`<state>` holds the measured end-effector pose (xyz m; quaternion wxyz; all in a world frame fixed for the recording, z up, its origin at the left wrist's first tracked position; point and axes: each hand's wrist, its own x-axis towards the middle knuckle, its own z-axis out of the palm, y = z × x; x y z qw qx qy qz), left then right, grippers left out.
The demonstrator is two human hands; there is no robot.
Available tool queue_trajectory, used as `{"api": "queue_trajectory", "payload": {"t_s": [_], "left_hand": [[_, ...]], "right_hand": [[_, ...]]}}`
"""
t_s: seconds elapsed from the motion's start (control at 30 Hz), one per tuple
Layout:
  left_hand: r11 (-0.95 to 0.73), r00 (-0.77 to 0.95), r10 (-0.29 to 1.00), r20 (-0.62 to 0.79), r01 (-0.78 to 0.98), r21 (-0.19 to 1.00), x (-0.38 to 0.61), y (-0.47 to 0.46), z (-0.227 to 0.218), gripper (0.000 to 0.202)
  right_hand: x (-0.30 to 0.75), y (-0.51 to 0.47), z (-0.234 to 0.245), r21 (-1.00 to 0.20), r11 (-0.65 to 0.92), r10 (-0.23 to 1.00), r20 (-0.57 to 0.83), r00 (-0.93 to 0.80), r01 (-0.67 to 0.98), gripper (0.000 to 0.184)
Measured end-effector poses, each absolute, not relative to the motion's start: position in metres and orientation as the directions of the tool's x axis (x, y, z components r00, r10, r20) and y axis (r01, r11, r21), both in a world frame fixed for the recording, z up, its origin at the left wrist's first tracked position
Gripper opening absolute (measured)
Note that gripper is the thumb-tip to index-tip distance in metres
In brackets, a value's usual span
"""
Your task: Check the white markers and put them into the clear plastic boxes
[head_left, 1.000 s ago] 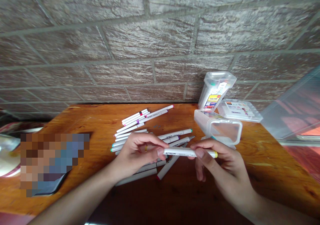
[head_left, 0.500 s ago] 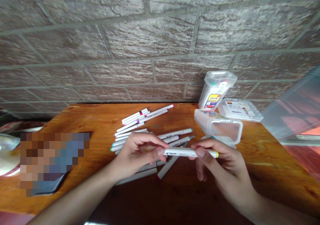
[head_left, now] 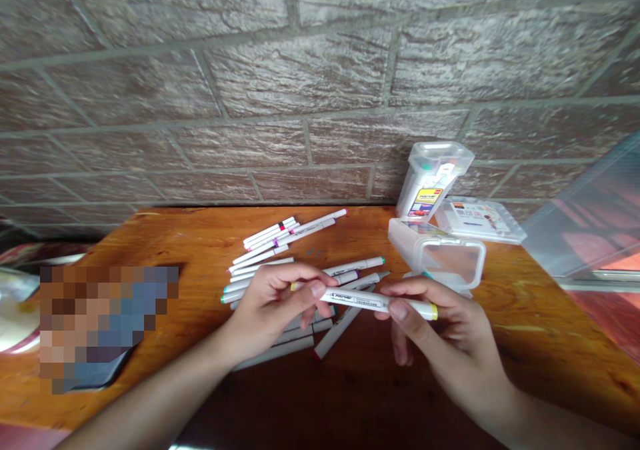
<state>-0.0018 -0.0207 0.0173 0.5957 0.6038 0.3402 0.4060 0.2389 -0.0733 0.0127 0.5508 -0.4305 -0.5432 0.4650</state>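
A white marker with yellow ends [head_left: 356,299] is held between both hands above the table, its left end a little higher than its right. My left hand [head_left: 280,310] pinches it near the left end between thumb and fingers. Near the other end, my right hand [head_left: 440,323] grips it with the thumb in front and fingers behind. Printed lettering on the barrel faces me. Behind and below my left hand lie several loose white markers [head_left: 293,351] with coloured ends, partly hidden by the hand.
An open clear plastic case [head_left: 407,240] lies on the wooden table [head_left: 530,343] at the right. Behind it stands a clear container of markers [head_left: 430,180], beside a flat clear lid [head_left: 483,220]. A dark phone-like object [head_left: 103,373], mostly pixelated, lies left. A brick wall [head_left: 320,77] closes the back.
The marker has tilted, its left end rising and its right end dipping slightly. Its lettering shows more fully, and my left fingers have shifted. Both hands keep their grip.
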Motion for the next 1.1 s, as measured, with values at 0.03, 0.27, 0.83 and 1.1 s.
{"api": "queue_trajectory", "payload": {"t_s": [0.03,0.27,0.83,1.1], "left_hand": [[-0.074,0.43,0.898,0.093,-0.062,0.995,-0.0017,-0.0212,0.017,0.022],[-0.095,0.424,0.9,0.099,-0.03,0.995,-0.0036,-0.0237,0.0162,0.021],[-0.058,0.437,0.895,0.091,-0.087,0.995,-0.0061,-0.0209,0.0134,0.026],[-0.075,0.398,0.913,0.093,-0.06,0.995,-0.0028,-0.0218,0.016,0.024]], "right_hand": [[0.2388,-0.0733,0.0131,-0.98,0.194,0.98,0.195,-0.021,-0.045,0.019],[0.2376,-0.071,0.0134,-0.98,0.178,0.984,0.178,0.007,-0.091,0.017],[0.2384,-0.0708,0.0145,-0.977,0.185,0.983,0.185,0.015,-0.107,0.018],[0.2373,-0.0713,0.0118,-0.977,0.186,0.983,0.185,0.022,-0.107,0.014]]}}
